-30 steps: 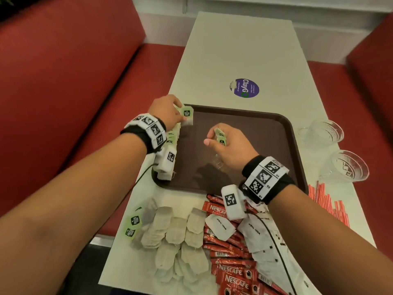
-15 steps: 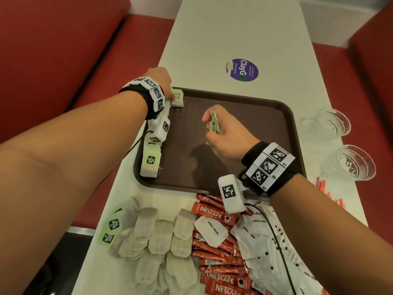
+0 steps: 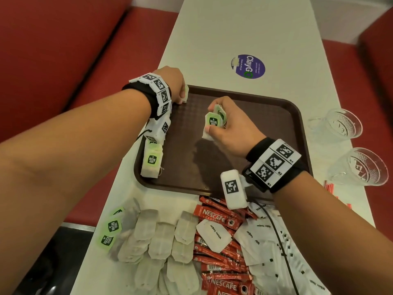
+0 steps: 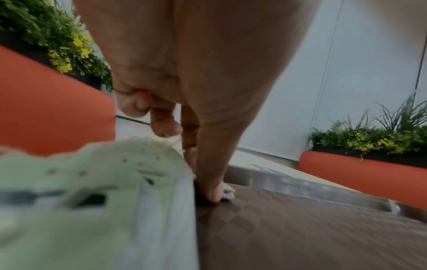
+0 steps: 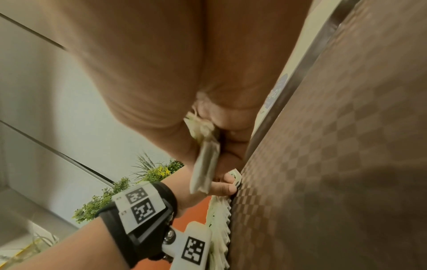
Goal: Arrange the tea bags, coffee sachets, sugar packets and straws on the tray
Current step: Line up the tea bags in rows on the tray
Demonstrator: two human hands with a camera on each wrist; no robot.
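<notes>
Several tea bags with green tags sit pinched in the right hand, fingers curled round them, above the middle of the brown tray. Left hand at the tray's far-left corner, fingers pinching one tea bag, fingertip down on the tray floor. Row of tea bags lies along the tray's left edge under the left wrist. Off the tray, near side of the white table: loose tea bags, red coffee sachets, white sugar packets beside them. Red straws at the right edge. Two clear cups right of the tray. Purple sticker beyond it.
</notes>
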